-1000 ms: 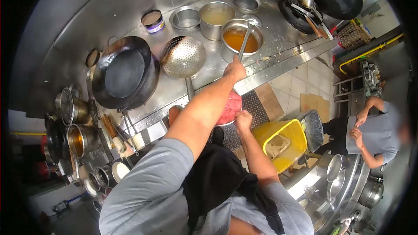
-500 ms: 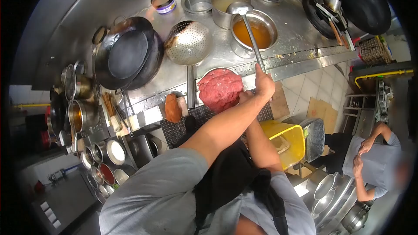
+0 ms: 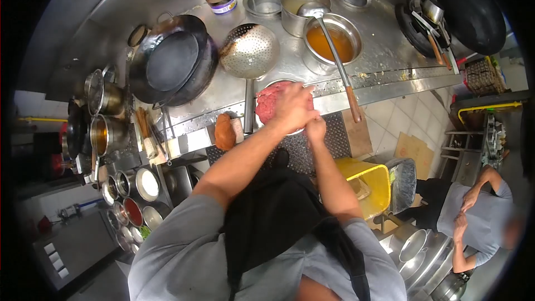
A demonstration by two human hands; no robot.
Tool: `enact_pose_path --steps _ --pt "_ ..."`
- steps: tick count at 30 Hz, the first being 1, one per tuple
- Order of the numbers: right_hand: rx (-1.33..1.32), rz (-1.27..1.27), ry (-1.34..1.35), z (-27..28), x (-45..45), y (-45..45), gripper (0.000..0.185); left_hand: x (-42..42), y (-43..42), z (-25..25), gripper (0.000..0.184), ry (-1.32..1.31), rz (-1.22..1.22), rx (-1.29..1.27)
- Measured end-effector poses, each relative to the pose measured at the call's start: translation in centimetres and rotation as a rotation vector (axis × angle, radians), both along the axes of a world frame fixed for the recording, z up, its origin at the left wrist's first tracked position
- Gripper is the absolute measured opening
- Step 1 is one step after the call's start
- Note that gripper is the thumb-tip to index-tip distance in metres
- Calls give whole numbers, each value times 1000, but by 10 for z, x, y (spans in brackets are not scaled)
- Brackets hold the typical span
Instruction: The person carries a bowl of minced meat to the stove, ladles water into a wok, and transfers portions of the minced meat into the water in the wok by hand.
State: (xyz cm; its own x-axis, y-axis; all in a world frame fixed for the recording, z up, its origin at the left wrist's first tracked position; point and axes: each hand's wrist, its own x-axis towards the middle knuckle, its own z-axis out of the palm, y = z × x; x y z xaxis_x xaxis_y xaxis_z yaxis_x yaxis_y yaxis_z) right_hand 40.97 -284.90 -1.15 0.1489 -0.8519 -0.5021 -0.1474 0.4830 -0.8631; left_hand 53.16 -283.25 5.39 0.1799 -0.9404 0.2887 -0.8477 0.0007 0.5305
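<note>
A round bowl [image 3: 258, 125] of raw red minced meat [image 3: 270, 103] sits at the front edge of the steel counter. My left hand [image 3: 296, 105] is over the meat, its fingers stretched out and slightly blurred; whether it presses on the meat I cannot tell. Closed at the bowl's right rim is my right hand [image 3: 316, 129], its fingertips partly hidden. Just right of my hands, a ladle [image 3: 334, 50] with a wooden handle end lies across a pot of orange-brown liquid [image 3: 329, 44], its scoop on the neighbouring pot [image 3: 304, 22]. A perforated strainer [image 3: 249, 53] rests to the left.
Black woks [image 3: 173, 61] stand at the left of the counter, near a tin [image 3: 221, 0]. A yellow bin [image 3: 379, 187] and a grey bin [image 3: 402, 184] are at my right. A co-worker [image 3: 473, 217] stands further right. Several ingredient containers [image 3: 147, 184] are at lower left.
My left hand has let go of the ladle handle and moved left over the minced meat. The ladle now lies unheld across the pots. My right hand stays at the bowl's rim.
</note>
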Motion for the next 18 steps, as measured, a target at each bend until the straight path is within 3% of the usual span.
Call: enact_pose_path --steps 1,2,4,6,10,15,17,18 --pt "-149 -43 -14 -57 0 -8 10 12 24 68 91 49 77 431" --pt "-300 -82 -29 -115 0 -18 9 16 34 61 91 47 84 431" --pt "-290 -41 -41 -97 2 -16 9 25 45 42 101 -226 64 539" --pt "-274 -16 -43 -93 1 -9 10 28 40 54 106 -213 28 616" --pt "-165 12 -54 -61 1 -9 8 40 31 39 90 -222 -111 626" --pt "-88 -36 -104 -61 3 -5 10 52 21 27 69 -222 -160 633" --pt "-61 -91 -97 -50 6 -3 9 64 17 -2 62 -70 -222 402" --pt "-61 -96 -99 -38 5 -2 9 71 9 -23 62 -72 -226 402"
